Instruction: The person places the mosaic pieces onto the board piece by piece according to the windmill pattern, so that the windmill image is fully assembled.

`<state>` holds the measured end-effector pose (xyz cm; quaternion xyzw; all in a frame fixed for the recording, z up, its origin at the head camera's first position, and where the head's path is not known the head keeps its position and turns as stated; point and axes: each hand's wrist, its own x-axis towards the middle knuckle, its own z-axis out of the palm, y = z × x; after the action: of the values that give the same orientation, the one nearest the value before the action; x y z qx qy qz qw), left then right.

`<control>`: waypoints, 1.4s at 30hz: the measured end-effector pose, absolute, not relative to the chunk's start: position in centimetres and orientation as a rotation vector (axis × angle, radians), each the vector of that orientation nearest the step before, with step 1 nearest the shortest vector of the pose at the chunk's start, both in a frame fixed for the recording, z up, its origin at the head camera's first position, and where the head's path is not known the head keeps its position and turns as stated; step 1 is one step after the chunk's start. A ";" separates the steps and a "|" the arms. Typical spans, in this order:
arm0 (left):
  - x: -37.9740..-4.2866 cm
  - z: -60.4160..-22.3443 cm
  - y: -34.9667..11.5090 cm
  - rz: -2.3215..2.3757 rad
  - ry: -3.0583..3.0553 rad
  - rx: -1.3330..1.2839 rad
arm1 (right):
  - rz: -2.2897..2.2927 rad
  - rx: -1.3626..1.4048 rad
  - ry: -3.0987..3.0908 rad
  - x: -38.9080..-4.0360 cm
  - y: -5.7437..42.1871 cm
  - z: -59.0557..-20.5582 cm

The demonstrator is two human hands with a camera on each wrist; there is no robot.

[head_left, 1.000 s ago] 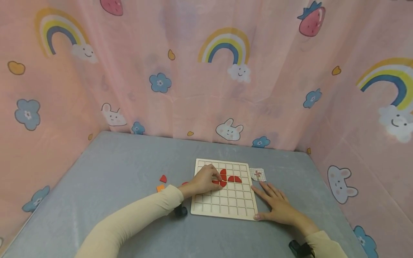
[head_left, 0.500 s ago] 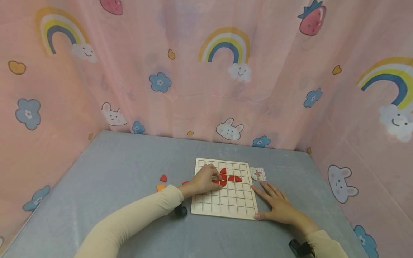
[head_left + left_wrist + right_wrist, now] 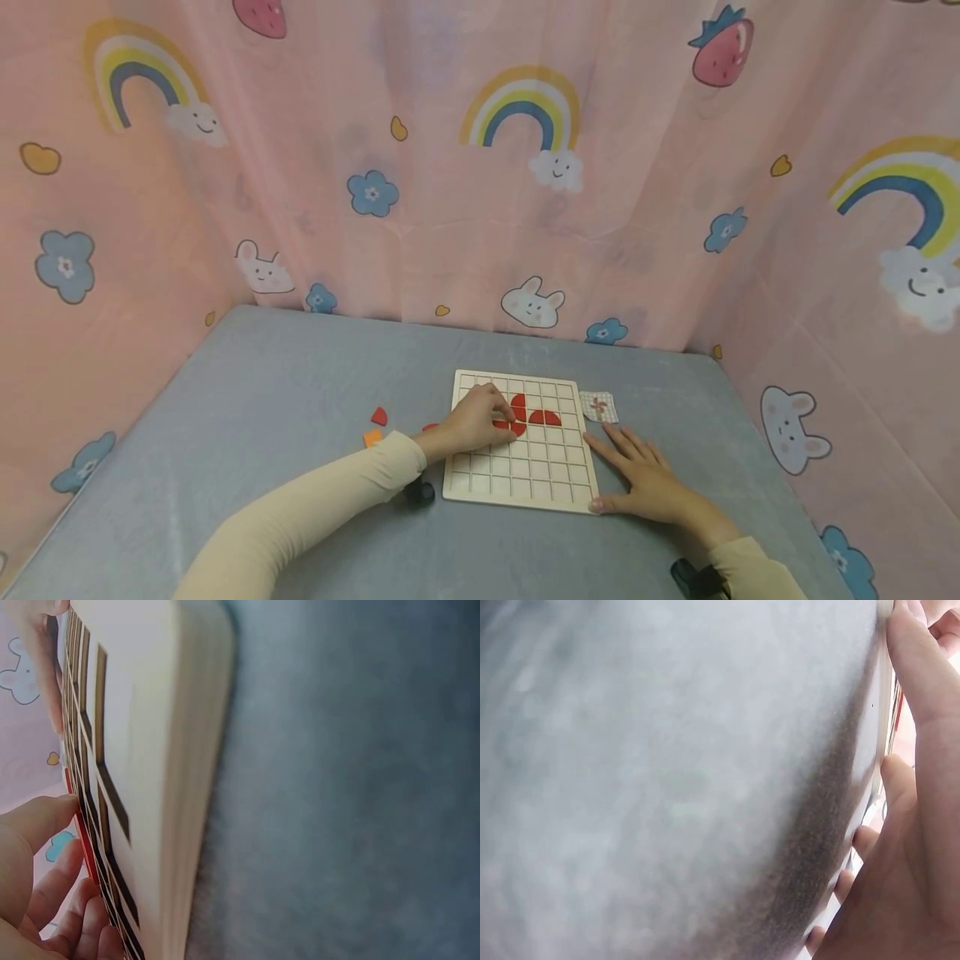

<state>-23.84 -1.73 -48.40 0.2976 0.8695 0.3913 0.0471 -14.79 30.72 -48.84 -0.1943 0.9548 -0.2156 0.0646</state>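
Observation:
A pale wooden board (image 3: 525, 477) with a square grid lies on the table. Red rounded pieces (image 3: 545, 417) sit in cells near its middle. Over the board, my left hand (image 3: 474, 419) has curled fingers, with thumb and fingertips on a red piece (image 3: 508, 426); the left wrist view shows thumb and fingers at both ends of a red strip (image 3: 84, 844) flat on the grid. My right hand (image 3: 643, 479) is spread at the board's right edge. Its thumb touches the near corner, and its fingers rest along the side. The pinched piece is partly hidden.
A small card (image 3: 599, 407) with a red pattern on a grid lies beside the board's far right side. To the left are a loose red piece (image 3: 379, 416), an orange piece (image 3: 372, 437) and another red piece (image 3: 430, 427) beside my left wrist. A patterned curtain (image 3: 435, 242) surrounds the grey table (image 3: 337, 358).

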 end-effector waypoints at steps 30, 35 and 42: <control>-23.7 -48.4 -1.6 1.201 2.682 0.906 | -0.637 -0.599 2.918 -14.9 30.9 -49.5; -23.6 -48.2 -1.6 1.207 2.672 0.895 | -0.653 -0.643 2.922 -14.8 30.7 -49.1; -23.6 -48.0 -1.5 1.203 2.669 0.903 | -0.609 -0.586 2.896 -14.7 30.4 -48.2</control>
<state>-23.58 -1.54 -48.04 0.2946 0.8705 0.3923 0.0390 -14.69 30.39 -48.20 -0.1939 0.9581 -0.2016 0.0621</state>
